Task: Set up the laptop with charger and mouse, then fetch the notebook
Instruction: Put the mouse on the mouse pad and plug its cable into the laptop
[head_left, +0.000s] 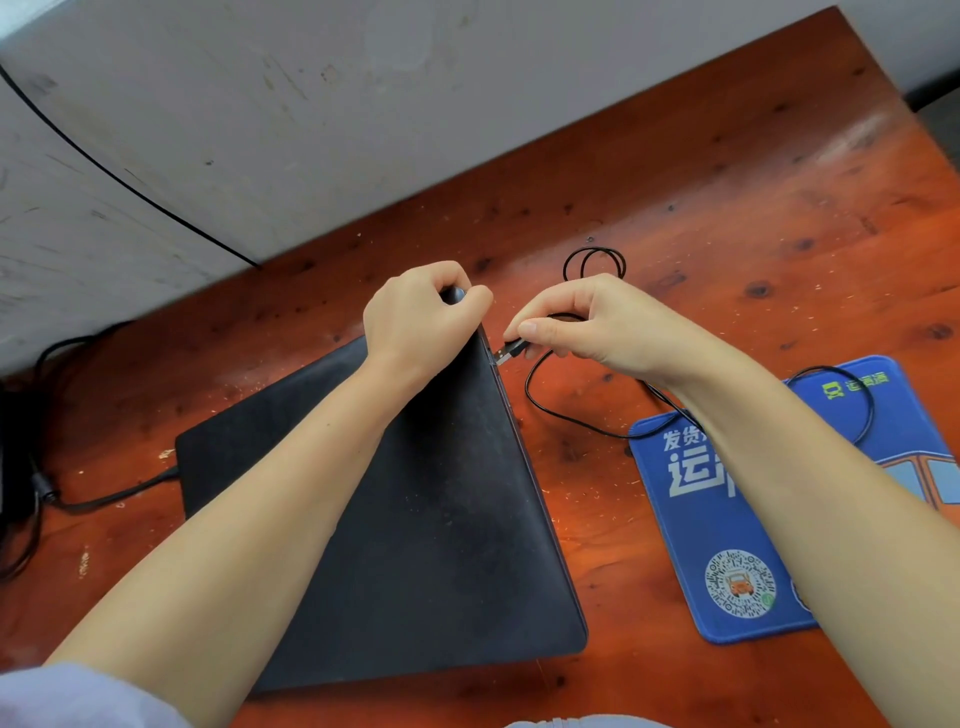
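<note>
Your left hand (423, 312) grips the far right corner of the closed black laptop (415, 499), fingers curled over its edge just above the centre of the frame. Your right hand (587, 325) pinches a USB plug (508, 352) between thumb and fingers, its metal tip right at the laptop's right side edge; you cannot tell whether it has entered a port. From the plug a thin black cable (566, 418) loops over the red-brown wooden table (753, 218) and runs across the blue mouse pad (727, 519) at the right of the frame, passing under your right forearm. The mouse itself is out of sight. At the left, a charger cable (111, 498) meets the laptop's left edge. A white wall (234, 104) fills the upper left.
</note>
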